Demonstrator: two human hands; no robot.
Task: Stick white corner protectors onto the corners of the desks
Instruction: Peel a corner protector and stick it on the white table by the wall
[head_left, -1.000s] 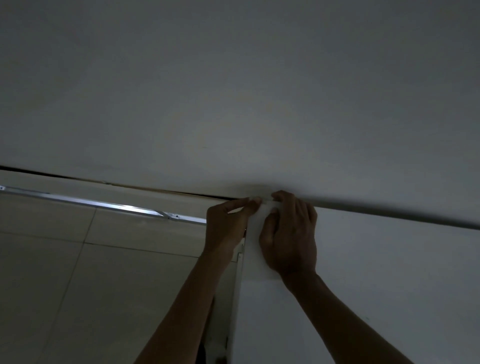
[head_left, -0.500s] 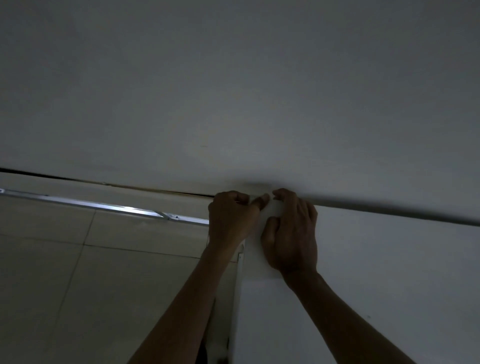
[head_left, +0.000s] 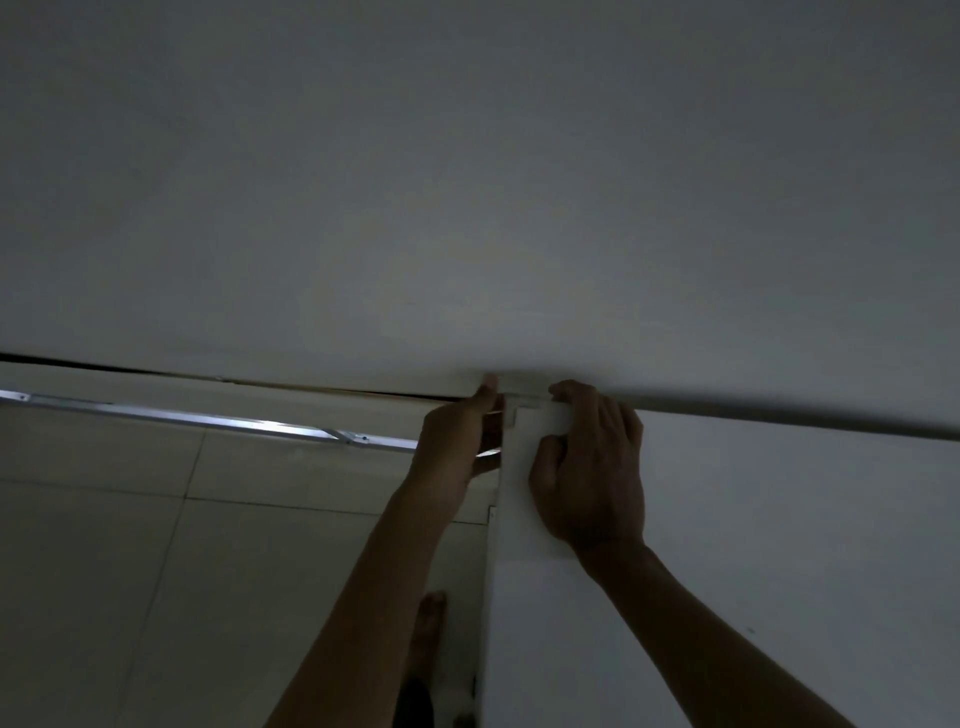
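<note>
In the dim head view a white desk (head_left: 727, 571) fills the lower right, its far edge against the wall. On its far left corner sits a small white corner protector (head_left: 523, 401). My left hand (head_left: 457, 441) is on the desk's left side, one straight finger pressing up against the protector's side. On the desk top, my right hand (head_left: 592, 467) has its fingers curled over the protector from the right and its thumb bent on the desk surface. Both hands hide part of the protector.
A grey wall (head_left: 467, 182) rises right behind the desk. To the left lies a tiled floor (head_left: 156, 545) with a shiny metal rail (head_left: 208, 417) along the wall's foot. A bare foot (head_left: 430, 623) stands beside the desk's left side.
My left hand has uncurled from a fist and now lays a straight finger on the side of the corner. This uncovers more of the protector. My right hand has barely moved.
</note>
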